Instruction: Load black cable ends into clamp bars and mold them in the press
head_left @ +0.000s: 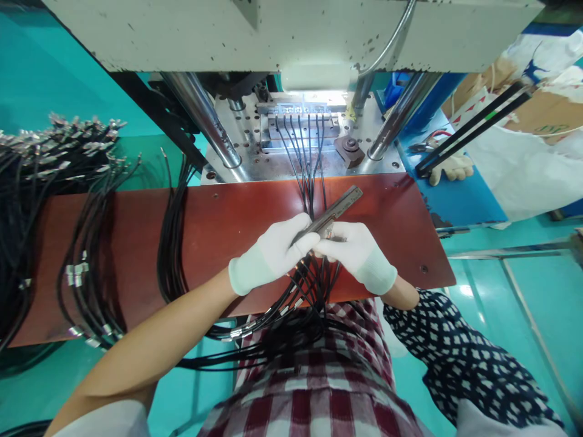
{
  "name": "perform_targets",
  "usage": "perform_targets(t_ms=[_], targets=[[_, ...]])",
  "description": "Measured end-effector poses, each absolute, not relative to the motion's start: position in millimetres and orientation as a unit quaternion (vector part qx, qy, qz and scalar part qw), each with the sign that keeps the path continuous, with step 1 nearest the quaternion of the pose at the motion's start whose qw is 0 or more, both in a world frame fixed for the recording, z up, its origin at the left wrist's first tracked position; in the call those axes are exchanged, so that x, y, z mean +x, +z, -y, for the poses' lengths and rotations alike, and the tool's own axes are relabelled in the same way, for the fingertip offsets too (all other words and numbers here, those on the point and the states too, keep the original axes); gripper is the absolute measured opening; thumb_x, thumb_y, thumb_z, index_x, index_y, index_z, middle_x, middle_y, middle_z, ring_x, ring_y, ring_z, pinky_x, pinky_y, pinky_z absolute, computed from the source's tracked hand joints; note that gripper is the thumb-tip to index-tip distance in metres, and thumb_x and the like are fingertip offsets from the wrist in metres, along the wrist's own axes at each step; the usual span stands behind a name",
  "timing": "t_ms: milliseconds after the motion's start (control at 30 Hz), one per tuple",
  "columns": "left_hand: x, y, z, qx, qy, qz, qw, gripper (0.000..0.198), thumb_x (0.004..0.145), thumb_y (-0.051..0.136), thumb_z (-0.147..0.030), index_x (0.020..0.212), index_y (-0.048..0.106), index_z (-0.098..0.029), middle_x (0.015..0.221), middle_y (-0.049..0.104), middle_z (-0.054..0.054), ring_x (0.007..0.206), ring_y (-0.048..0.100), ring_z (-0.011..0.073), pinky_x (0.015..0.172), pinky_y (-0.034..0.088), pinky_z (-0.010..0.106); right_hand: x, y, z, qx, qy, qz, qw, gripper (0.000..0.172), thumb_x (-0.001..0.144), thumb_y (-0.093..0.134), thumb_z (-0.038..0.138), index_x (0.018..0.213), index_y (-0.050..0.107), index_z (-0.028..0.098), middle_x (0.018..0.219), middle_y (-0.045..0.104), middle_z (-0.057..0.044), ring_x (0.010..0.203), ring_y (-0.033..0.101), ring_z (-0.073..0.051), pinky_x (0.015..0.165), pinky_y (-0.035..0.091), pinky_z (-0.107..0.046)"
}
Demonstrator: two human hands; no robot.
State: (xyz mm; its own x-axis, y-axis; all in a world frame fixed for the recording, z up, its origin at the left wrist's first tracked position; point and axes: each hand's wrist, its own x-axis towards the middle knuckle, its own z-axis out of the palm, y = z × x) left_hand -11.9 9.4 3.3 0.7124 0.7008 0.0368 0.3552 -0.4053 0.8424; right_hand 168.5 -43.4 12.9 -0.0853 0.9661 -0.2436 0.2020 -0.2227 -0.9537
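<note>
My left hand (282, 246), in a white glove, is closed around a slim metal bar (348, 198) with markings on its face, tilted up to the right. My gloved right hand (357, 252) pinches at the bar's lower edge, apparently on the end of a black cable; its fingertips partly hide the spot. Black cables (325, 282) with silver end fittings run from beneath both hands down over my lap. Past the bar, several black cables (310, 158) lead into a lit metal mould (300, 130) in the press.
A brown board (396, 212) lies under my hands. Cable bundles (170, 255) hang across its left part, beside a large pile of cables (27, 176). Steel posts (218, 133) flank the mould below the press head (182, 36). Right, a glove (450, 169) and pliers rest on a blue surface (473, 200).
</note>
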Motion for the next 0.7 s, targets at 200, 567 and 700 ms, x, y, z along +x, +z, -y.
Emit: perform_targets(t_ms=[200,567,700], targets=[[-11.2,5.7,-9.5,0.707,0.190,-0.314,0.604,0.039,0.098,0.044,-0.050,0.077,0.042,-0.017,0.069,0.041,-0.005,0.061,0.038,0.0085,0.056,0.033,0.022,175.1,-1.5,54.1,-0.525,0.584,0.471,0.402,0.023,0.085,0.063,0.034,0.088,0.071,0.014,0.082,0.066,-0.004,0.071,0.055,-0.012,0.067,0.044,-0.025],[-10.4,1.5,-6.8,0.722,0.198,-0.326,0.578,0.038,0.098,0.044,-0.048,0.076,0.044,-0.017,0.068,0.040,-0.005,0.061,0.038,0.0080,0.055,0.034,0.021,163.3,12.7,57.0,-0.574,0.537,0.474,0.397,0.022,0.082,0.065,0.030,0.066,0.066,0.014,0.066,0.061,0.000,0.062,0.049,-0.010,0.060,0.039,-0.023],[-9.8,0.9,-5.1,0.736,0.197,-0.334,0.555,0.037,0.096,0.046,-0.049,0.077,0.043,-0.017,0.069,0.041,-0.005,0.060,0.039,0.0081,0.054,0.035,0.021,166.8,8.3,55.6,-0.571,0.535,0.487,0.388,0.021,0.083,0.064,0.030,0.069,0.067,0.014,0.066,0.061,0.001,0.059,0.049,-0.009,0.057,0.039,-0.023]])
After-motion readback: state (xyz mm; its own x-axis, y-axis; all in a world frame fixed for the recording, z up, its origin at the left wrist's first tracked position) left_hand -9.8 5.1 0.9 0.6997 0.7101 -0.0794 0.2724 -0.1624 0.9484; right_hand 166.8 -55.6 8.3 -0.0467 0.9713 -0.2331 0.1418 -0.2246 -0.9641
